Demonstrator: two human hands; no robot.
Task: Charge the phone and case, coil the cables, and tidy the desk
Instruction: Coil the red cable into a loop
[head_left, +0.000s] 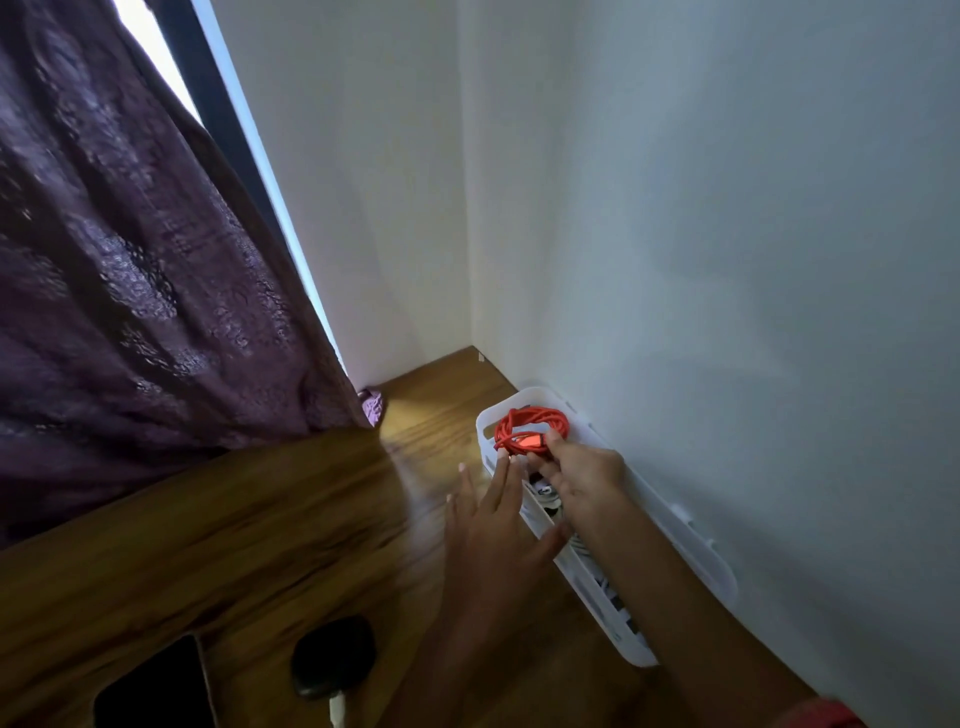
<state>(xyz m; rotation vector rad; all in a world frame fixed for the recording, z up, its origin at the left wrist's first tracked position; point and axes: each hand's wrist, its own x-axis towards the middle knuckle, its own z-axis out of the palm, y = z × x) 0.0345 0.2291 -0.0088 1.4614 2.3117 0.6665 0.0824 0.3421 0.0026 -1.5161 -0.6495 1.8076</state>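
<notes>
Cable coil (530, 428) btwn R fingertips (551, 441) – over basket (691, 540)

Occlusions and cut-offs, head view

Phone (156, 691) cropped by bottom edge, blurred. Dark case (332, 657) soft, its white plug (337, 712) cut off below. Basket (618, 618) contents mostly hidden under right hand (582, 480) and forearm; pale items unidentifiable. Curtain (130, 260) motion-blurred.

Curtain: a dark purple patterned fabric curtain (130, 270) hung at the left, its hem touching the tabletop.
Walls: plain white walls (727, 234) met in a corner.
Window: a bright strip (150, 47) showed beside the curtain.
</notes>
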